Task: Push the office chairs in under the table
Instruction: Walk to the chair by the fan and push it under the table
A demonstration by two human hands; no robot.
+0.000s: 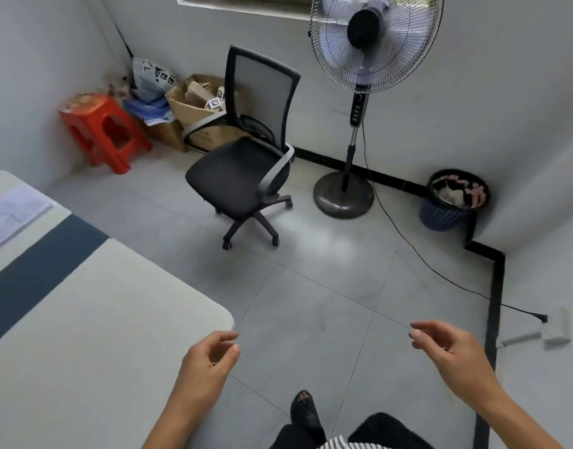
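Note:
A black office chair (240, 179) with a mesh back and grey armrests stands on the tiled floor, away from the table, its seat turned toward the left. The pale table (94, 325) with a dark stripe fills the lower left. My left hand (210, 361) hovers just off the table's rounded corner, fingers loosely curled and holding nothing. My right hand (450, 348) is raised over the floor at the right, fingers apart and empty. Both hands are well short of the chair.
A pedestal fan (366, 43) stands right of the chair, its cord (418, 251) trailing across the floor to the right wall. A blue waste basket (450, 202), a red stool (100, 134) and cardboard boxes (194, 108) line the back wall. Papers (10, 212) lie on the table.

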